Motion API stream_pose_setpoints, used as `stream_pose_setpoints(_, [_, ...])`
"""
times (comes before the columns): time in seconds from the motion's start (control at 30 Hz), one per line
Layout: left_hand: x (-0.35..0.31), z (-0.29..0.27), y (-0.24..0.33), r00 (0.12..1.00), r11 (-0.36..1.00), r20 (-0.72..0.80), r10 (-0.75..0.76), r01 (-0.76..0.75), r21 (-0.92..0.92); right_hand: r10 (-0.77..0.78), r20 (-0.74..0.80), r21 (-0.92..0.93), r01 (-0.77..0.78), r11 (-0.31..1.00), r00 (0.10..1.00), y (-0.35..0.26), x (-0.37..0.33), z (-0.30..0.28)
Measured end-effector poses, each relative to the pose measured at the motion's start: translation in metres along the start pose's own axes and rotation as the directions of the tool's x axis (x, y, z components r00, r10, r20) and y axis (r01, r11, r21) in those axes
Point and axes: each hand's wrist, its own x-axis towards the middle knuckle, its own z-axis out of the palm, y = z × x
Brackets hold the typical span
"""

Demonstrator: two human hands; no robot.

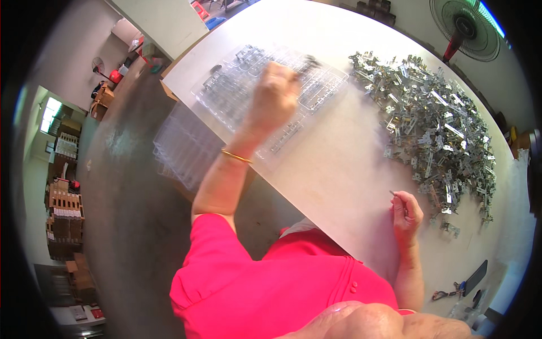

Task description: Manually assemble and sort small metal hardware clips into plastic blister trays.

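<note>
Over the clear plastic trays (226,93) on the table, my left hand (276,93) is curled and smeared by motion. Just past its fingertips is a dark blurred piece (308,66); whether it is in my grip or lying in the tray is unclear. Several compartments hold rows of small metal parts. Near the table's front edge, my right hand (407,217) is closed, pinching a small metal part (393,193) whose tip sticks out to the left. To the right of that hand spreads a big loose heap of metal brackets (429,130).
More clear trays (189,144) are stacked low beside the table's left edge. A pair of pliers (447,294) and a dark flat phone-like object (476,278) lie at the lower right. A fan (466,25) stands beyond the heap. Cartons (66,209) are stacked far left.
</note>
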Motion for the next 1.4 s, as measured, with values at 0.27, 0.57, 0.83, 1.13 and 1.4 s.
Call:
stream_pose_setpoints(0.27, [0.002,-0.082,-0.159,0.973,0.844,0.140,-0.185,0.084,0.530,0.091,-0.037,0.009,-0.091,0.996,0.995,0.008,-0.002,0.003])
stream_pose_setpoints(0.57, [0.005,-0.086,-0.188,0.724,0.766,0.388,-0.570,0.298,0.569,0.158,-0.050,0.021,-0.157,0.987,0.986,0.006,0.001,0.005])
stream_pose_setpoints(0.83, [0.009,-0.080,-0.207,0.666,0.791,0.480,-0.571,0.291,0.538,0.198,-0.053,0.018,-0.197,0.980,0.979,0.004,0.002,0.005])
stream_pose_setpoints(1.13, [0.027,-0.073,-0.209,0.541,0.722,0.496,-0.680,0.377,0.580,0.203,-0.031,0.016,-0.203,0.979,0.979,0.002,0.002,0.004])
stream_pose_setpoints(1.4, [0.028,-0.071,-0.209,0.548,0.686,0.480,-0.685,0.265,0.677,0.186,-0.032,0.005,-0.186,0.983,0.982,0.000,0.002,0.004])
